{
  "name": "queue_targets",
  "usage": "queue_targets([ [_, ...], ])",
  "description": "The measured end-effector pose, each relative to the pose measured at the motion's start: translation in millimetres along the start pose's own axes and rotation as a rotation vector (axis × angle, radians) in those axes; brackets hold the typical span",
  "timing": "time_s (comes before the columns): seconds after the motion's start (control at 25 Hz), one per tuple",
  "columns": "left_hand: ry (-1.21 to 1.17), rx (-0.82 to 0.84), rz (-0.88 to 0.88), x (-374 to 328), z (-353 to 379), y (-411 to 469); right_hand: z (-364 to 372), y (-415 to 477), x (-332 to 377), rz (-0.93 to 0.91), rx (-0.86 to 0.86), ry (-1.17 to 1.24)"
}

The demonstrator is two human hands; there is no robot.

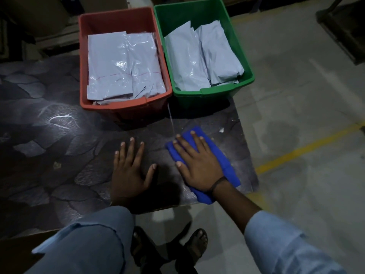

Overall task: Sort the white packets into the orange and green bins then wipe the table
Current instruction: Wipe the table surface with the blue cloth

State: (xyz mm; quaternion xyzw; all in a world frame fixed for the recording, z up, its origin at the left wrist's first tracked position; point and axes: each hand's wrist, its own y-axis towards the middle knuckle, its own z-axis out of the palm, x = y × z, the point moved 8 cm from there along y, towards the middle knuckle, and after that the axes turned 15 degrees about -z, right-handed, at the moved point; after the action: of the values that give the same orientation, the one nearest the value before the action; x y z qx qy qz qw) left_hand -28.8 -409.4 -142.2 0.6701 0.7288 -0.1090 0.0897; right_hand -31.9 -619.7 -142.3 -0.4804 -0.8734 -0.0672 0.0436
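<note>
- Right hand [197, 163]: flat, palm down, fingers straight and slightly spread. It presses on the blue cloth [228, 169] and grips nothing. A dark band sits at the wrist and the forearm comes in from the near right.
- Left hand [130, 171]: flat on the bare tabletop [59, 155] just left of the cloth, fingers splayed, thumb out, holding nothing. It looks like a bracing hand.
- Blue cloth: folded and lying by the tabletop's near right corner. Its long axis runs diagonally from that corner toward the gap between the bins, in line with the right forearm.
- Key relation: most of the tabletop lies left of the cloth, so the next stroke probably goes leftward, where the left hand is in the way.
- Orange bin [126, 107]: at the far edge, on the left, holding white packets [122, 64] laid flat.
- Green bin [207, 93]: touching the orange bin's right side at the far right corner, with packets [203, 60] stacked at a slant.
- No packets show on the tabletop, so sorting looks done.
- Small pale scrap [221, 130]: near the right edge, beyond the cloth.
</note>
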Motion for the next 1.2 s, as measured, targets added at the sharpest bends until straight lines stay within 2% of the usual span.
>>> queue_targets([
  [0.2, 0.03, -0.008, 0.016, 3, 3, 1, -16, -10, -93, 0.352, -0.009, -0.041],
  [0.28, 0.04, -0.01, 0.006, 4, 3, 2, -14, 0, -99, 0.389, 0.004, -0.06],
  [0.48, 0.046, -0.003, 0.009, 4, 5, 2, -11, 14, -73, 0.346, -0.008, -0.052],
  [0.64, 0.052, 0.003, -0.001, 7, 7, 3, -1, 3, -17, 0.053, 0.019, -0.001],
  [0.72, 0.046, -0.001, -0.002, 7, 8, 3, 1, -21, -14, -0.044, 0.042, 0.0],
  [0.8, 0.045, 0.002, 0.001, 7, 9, 2, -5, -37, -44, -0.013, 0.051, -0.014],
  [0.92, 0.051, 0.012, -0.007, 9, 10, 4, -15, -26, -102, 0.247, 0.019, -0.057],
  [1.0, 0.043, 0.014, -0.009, 11, 7, 5, -18, -3, -107, 0.379, -0.017, -0.036],
  [1.08, 0.046, 0.02, 0.001, 8, 9, 4, -11, 21, -89, 0.385, -0.006, -0.049],
  [1.2, 0.018, -0.006, 0.019, 6, 8, 3, 1, 46, -49, 0.278, 0.028, -0.032],
])
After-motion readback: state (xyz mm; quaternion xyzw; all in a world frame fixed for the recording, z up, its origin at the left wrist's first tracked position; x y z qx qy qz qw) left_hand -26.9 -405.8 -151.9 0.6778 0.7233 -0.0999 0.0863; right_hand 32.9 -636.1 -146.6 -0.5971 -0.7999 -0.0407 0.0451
